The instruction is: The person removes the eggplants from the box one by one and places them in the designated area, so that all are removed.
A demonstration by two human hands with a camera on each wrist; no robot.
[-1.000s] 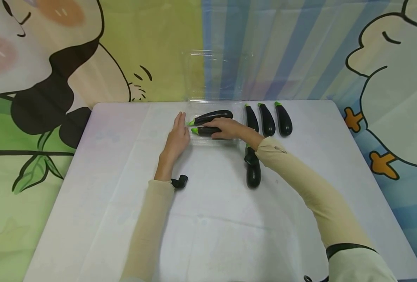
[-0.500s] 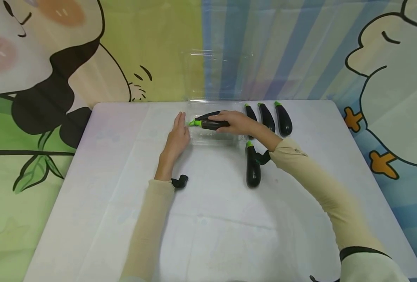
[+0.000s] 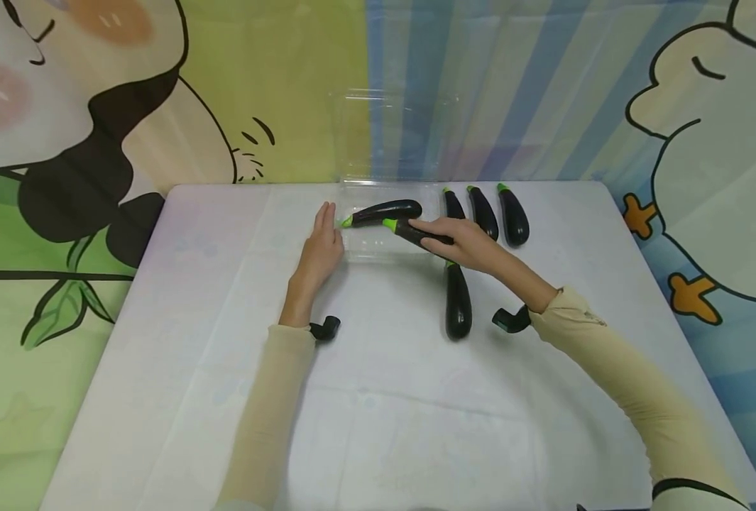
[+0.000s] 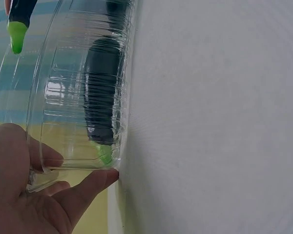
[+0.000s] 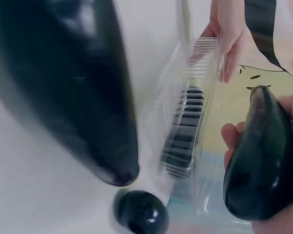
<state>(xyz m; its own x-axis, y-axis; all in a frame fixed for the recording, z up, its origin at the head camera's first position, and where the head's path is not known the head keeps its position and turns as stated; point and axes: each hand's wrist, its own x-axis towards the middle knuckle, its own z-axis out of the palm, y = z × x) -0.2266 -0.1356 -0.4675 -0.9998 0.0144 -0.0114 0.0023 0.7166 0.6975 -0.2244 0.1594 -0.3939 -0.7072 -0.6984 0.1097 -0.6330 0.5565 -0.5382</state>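
My right hand (image 3: 457, 241) grips a dark purple eggplant (image 3: 408, 231) with a green stem end, raised over the near right side of a clear plastic box (image 3: 368, 250). One eggplant (image 3: 387, 211) lies lengthwise inside that box. Its hinged lid (image 3: 390, 135) stands upright behind. My left hand (image 3: 320, 245) rests against the box's left end with fingers straight. In the left wrist view, the thumb (image 4: 100, 181) touches the lower corner. Another eggplant (image 3: 458, 305) lies on the table just in front of the box's right end, below the held one.
Right of the box, three more eggplants lie side by side: a partly covered eggplant (image 3: 453, 202), a middle eggplant (image 3: 483, 213) and an outer eggplant (image 3: 513, 216). A printed cloth (image 3: 288, 71) hangs behind the white table (image 3: 378, 426). Small black cameras sit at both wrists.
My right hand has lifted the eggplant out of the box and carried it right and toward me, its body now tilted. My left hand stays in place.
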